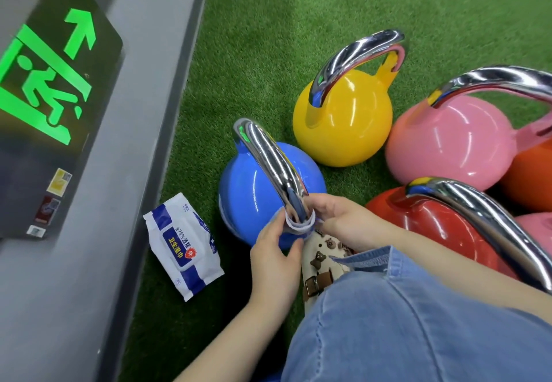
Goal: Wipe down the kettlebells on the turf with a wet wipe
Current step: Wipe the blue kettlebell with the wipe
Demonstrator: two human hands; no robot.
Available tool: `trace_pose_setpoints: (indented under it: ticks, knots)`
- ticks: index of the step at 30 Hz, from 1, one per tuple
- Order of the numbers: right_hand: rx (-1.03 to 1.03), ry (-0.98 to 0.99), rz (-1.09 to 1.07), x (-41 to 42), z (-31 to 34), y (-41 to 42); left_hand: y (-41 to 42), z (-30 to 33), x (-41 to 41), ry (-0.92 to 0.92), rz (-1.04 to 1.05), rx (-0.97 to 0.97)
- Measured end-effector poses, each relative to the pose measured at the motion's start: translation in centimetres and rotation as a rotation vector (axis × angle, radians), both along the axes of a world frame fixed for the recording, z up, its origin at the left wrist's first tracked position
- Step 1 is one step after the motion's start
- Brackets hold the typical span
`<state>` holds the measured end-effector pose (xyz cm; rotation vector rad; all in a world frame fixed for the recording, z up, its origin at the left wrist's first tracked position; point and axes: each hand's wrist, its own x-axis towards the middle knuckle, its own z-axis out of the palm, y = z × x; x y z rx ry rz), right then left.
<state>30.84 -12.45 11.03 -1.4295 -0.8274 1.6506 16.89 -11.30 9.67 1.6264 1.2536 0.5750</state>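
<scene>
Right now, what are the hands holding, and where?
Both hands pinch the white wet wipe by its ends, left hand and right hand, looped around the blue kettlebell's chrome handle at its near base.

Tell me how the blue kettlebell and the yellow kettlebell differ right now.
The blue kettlebell has a white wet wipe looped round its handle base, held by the left hand and right hand; the yellow kettlebell is untouched. Blue sits nearer the person, yellow farther back. Both have chrome handles and rest on turf.

wipe pack (183, 245) on turf (268, 38), left of kettlebells (343, 118).
</scene>
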Motion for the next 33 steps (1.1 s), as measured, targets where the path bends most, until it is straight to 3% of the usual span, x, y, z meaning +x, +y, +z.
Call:
trace_pose_setpoints:
  ticks: [3,8,14,23,31,33]
  knots:
    - [-0.091,0.170,-0.132,0.2,-0.7,-1.1,2.9,1.6,0.2,0.098,-0.168,0.050]
    - [-0.124,0.337,-0.254,0.2,-1.5,-1.5,6.4,2.1,0.3,0.176,-0.375,-0.135]
    - [-0.055,0.252,-0.200,0.7,0.1,-0.6,2.9,1.5,0.0,-0.162,-0.071,-0.219]
    - [0.131,0.109,-0.105,0.9,3.9,0.6,4.3,4.8,1.0,-0.426,0.071,-0.273]
    - [0.045,-0.075,-0.011,0.5,1.4,-1.1,1.9,1.2,0.0,-0.093,-0.168,-0.040]
    - [-0.012,-0.195,0.052,0.4,0.7,-1.3,1.6,0.1,0.0,-0.001,-0.174,0.065]
